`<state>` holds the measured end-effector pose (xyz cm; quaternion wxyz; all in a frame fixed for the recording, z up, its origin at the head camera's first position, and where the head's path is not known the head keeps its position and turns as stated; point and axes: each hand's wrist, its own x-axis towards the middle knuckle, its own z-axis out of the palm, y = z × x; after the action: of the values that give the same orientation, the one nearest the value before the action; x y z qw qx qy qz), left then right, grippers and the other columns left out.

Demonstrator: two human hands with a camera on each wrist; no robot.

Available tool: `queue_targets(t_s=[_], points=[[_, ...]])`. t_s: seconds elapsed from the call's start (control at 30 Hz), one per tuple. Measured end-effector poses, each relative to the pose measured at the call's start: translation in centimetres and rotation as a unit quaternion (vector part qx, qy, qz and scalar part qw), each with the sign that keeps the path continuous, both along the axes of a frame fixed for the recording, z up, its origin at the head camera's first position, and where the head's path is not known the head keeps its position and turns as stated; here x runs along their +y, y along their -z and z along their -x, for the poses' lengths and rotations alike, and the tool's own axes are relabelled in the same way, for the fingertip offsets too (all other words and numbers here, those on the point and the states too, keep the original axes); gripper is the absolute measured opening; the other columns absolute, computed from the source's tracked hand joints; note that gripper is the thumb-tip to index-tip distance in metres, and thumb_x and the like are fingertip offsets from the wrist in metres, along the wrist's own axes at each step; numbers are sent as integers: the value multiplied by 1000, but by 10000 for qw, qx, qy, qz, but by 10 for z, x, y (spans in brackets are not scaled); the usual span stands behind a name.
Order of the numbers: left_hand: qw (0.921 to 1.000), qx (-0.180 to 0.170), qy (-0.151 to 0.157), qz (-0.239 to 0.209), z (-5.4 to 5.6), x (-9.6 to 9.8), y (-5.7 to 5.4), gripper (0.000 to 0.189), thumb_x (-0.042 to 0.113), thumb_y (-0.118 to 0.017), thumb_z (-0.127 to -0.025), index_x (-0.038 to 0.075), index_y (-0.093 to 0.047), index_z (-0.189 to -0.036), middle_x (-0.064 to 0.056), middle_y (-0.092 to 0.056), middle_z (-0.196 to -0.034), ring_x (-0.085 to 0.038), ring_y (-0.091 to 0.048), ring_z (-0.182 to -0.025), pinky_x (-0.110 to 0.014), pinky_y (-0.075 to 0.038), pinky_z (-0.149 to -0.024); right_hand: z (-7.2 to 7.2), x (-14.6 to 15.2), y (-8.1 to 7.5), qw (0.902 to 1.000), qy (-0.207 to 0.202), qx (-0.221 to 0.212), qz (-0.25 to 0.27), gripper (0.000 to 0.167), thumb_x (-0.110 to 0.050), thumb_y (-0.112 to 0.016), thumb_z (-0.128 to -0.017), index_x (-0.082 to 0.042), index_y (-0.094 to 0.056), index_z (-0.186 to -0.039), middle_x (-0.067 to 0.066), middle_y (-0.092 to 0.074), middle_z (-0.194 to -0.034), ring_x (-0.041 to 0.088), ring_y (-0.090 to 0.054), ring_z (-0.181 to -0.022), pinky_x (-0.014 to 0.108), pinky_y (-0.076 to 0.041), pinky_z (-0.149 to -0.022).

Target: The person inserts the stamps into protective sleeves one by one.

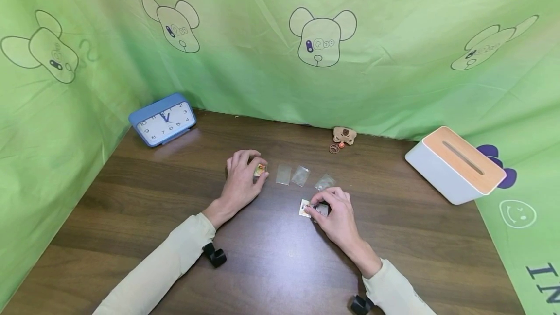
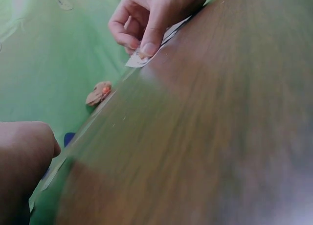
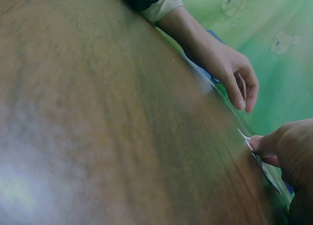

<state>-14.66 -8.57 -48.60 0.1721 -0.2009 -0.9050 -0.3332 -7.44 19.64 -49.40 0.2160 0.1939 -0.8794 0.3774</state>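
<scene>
My right hand (image 1: 337,215) pinches a small printed white card (image 1: 304,208) between thumb and fingers, low over the wooden table. Partly under that hand lies a clear packet (image 1: 323,209). In the left wrist view, the card's pale corner (image 2: 134,61) pokes out past the thumb. My left hand (image 1: 240,179) is bent over a small card with a yellow and red picture (image 1: 260,169), which shows between its spread thumb and index finger. From the right wrist view, the left hand's fingers (image 3: 250,95) hang loosely curved with nothing seen between them.
Three small clear plastic sleeves (image 1: 283,174) lie between and beyond the hands. A blue clock (image 1: 164,119) stands at the back left, a tissue box (image 1: 455,166) at the right. Near the green curtain (image 1: 262,62) sits a brown bear-shaped trinket (image 1: 344,135) with rings.
</scene>
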Motion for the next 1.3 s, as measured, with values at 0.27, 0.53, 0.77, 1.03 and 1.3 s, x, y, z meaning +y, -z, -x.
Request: queue_targets(t_s=[0.27,0.53,0.77,1.03,1.3], points=[[9993,-190,17,333,4,14,0,24,24,-86,-99,13,-81,-120,-16,-59,-145,-42,-45,-140,-63,-36,-110,1,-1,0,9999,-139,8,24,35,-2,-102,-70,-12,-84,-99,-7,-74,-79,19,-63,-90,38,-38,-87],[9972,-108,98,739,8,23,-1,39,39,-82,-101,15,-83,-131,-21,-55,-155,-49,-36,-154,-68,-29,-123,2,-1,3,9992,-255,276,-125,25,-1,-100,-73,-12,-84,-89,-2,-79,-85,21,-62,-90,40,-39,-86],[9941,-98,188,1062,10,24,-1,47,47,-84,-98,18,-82,-135,-23,-50,-163,-53,-29,-159,-70,-23,-128,2,1,2,9993,-277,215,-156,24,-3,-99,-75,-14,-82,-87,-2,-79,-87,22,-62,-93,39,-38,-89],[9956,25,251,900,9,23,-1,38,39,-86,-97,17,-85,-128,-23,-52,-163,-53,-31,-159,-71,-22,-129,2,2,3,9992,-281,246,-154,23,-4,-98,-76,-14,-81,-87,-2,-79,-86,23,-63,-93,40,-38,-88],[9975,109,330,619,8,23,1,29,31,-87,-96,14,-88,-119,-24,-55,-160,-51,-35,-159,-66,-20,-132,2,2,3,9991,-254,296,-154,22,-5,-98,-77,-15,-81,-86,-3,-78,-85,22,-63,-91,39,-38,-87]])
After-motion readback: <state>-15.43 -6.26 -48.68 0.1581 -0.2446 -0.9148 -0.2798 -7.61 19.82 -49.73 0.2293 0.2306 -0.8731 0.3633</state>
